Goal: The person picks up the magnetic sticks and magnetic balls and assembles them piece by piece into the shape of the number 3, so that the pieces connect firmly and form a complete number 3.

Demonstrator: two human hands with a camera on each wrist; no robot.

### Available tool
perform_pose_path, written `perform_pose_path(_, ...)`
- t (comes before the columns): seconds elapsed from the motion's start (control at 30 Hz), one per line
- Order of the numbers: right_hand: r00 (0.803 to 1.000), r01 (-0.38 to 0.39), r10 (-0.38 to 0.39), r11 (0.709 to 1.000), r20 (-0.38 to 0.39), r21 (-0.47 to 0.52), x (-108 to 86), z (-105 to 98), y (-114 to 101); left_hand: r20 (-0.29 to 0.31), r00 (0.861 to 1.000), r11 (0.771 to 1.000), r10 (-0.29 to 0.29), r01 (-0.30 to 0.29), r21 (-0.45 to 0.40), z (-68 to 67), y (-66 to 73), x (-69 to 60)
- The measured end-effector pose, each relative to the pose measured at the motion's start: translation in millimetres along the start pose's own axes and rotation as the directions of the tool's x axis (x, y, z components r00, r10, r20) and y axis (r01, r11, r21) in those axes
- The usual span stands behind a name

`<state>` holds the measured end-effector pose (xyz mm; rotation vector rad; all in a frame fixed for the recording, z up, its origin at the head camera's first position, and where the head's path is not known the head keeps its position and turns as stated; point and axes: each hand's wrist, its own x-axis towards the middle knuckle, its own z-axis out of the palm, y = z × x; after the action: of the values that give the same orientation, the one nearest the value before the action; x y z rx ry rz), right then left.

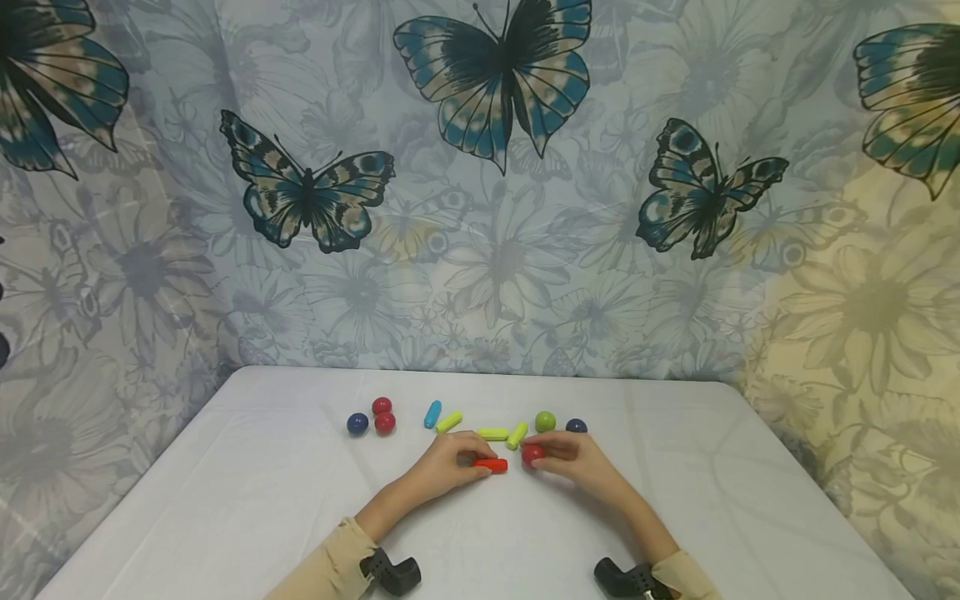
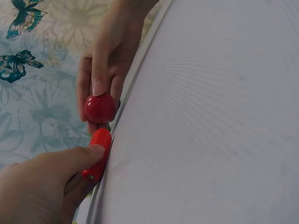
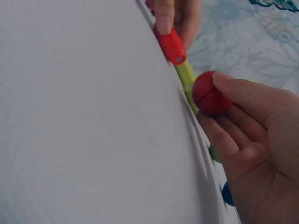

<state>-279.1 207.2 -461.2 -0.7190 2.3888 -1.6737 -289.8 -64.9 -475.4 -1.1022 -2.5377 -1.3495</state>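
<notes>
white table point(image 1: 247, 508), head view, left to right. far left: a dark blue ball point(image 1: 357, 424), just beside it a pair of red balls point(image 1: 385, 424), one behind the other. next, a blue peg point(image 1: 432, 414) and a slanted yellow-green peg point(image 1: 449, 422), their near ends close together. left hand point(image 1: 444, 465) comes in from the near left, fingers curled, thumb and fingertips pinching a red peg point(image 1: 497, 466) by its left part; right end sticks out toward the other hand. behind the red peg: a second yellow-green peg point(image 1: 492, 434) lying crosswise, then a third yellow-green peg point(image 1: 517, 435) set at a slant just beside its right end. right of the red peg, near but apart in the head view, a single red ball point(image 1: 532, 454) is pinched between thumb and fingers of the right hand point(image 1: 588, 467), the gap only as wide as the ball. whether peg or ball touches the table: cannot tell. behind the right hand: a green ball point(image 1: 545, 422), then another dark blue ball point(image 1: 576, 426), partly hidden.
</notes>
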Motion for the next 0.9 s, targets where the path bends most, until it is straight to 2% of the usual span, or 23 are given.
perform_pose_path(0.23,1.0,0.016,-0.016,1.0,0.008,0.007,0.6,6,-1,-0.002,1.0,1.0,0.003,-0.003,0.001,0.0,-0.4,0.1)
perform_pose_path(0.47,0.999,0.052,-0.052,0.999,0.01,0.008,1.6,11,1,0.006,1.0,0.999,-0.031,0.031,-0.011,0.4,-0.7,0.9)
perform_pose_path(0.9,0.996,0.08,-0.081,0.995,0.023,0.059,2.0,18,1,0.005,1.0,1.0,-0.017,0.017,-0.026,-0.4,0.4,0.5)
